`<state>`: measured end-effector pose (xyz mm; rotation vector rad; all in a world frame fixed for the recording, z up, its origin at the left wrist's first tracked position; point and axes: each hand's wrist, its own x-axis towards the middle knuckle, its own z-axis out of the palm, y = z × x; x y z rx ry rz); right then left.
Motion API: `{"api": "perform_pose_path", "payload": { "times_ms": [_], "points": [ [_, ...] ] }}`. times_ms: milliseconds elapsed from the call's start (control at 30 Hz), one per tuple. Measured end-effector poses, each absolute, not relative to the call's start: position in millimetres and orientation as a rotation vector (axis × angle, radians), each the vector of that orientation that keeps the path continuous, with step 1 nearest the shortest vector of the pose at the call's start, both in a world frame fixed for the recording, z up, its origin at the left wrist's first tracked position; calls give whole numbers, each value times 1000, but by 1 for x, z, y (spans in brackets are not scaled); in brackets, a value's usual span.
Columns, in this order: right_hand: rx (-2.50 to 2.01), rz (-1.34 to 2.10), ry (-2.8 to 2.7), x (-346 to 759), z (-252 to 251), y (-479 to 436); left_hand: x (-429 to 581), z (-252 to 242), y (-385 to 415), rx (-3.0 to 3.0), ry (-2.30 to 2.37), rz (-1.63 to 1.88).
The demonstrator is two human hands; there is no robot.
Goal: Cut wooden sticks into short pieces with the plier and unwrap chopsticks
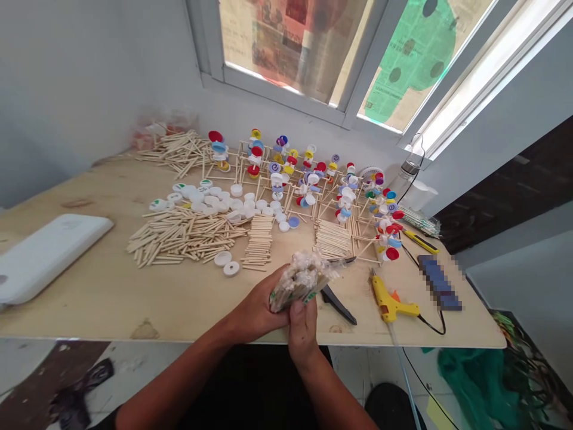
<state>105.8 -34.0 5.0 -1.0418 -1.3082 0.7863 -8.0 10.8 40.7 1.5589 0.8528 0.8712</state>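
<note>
Both my hands are closed around a bundle of sticks in clear, crinkled plastic wrap point(299, 279) with bits of green print. My left hand point(259, 304) grips it from the left side. From below and the right, my right hand point(303, 328) holds it, thumb pressed on its near face. The bundle is just above the table's front part. Behind it lies a black-handled cutting tool point(339, 306), partly hidden by the bundle. Neat rows of short wooden sticks point(258, 242) and more sticks point(332, 237) lie just beyond my hands.
A loose stick pile point(183, 236) and white bottle caps point(215, 200) lie left. Stick frames with coloured caps point(308, 179) stand along the wall. A yellow glue gun point(389, 301), a yellow cutter point(421, 241) and a blurred phone point(439, 282) are right; a white device point(54, 254) is far left.
</note>
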Motion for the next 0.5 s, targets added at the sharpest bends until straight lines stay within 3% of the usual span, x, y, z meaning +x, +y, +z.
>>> {"api": "perform_pose_path", "payload": {
  "times_ms": [500],
  "points": [
    [-1157, 576, -1458, 113, 6, -37, -3, 40, 2, 1811, 907, 885]
  ]
}}
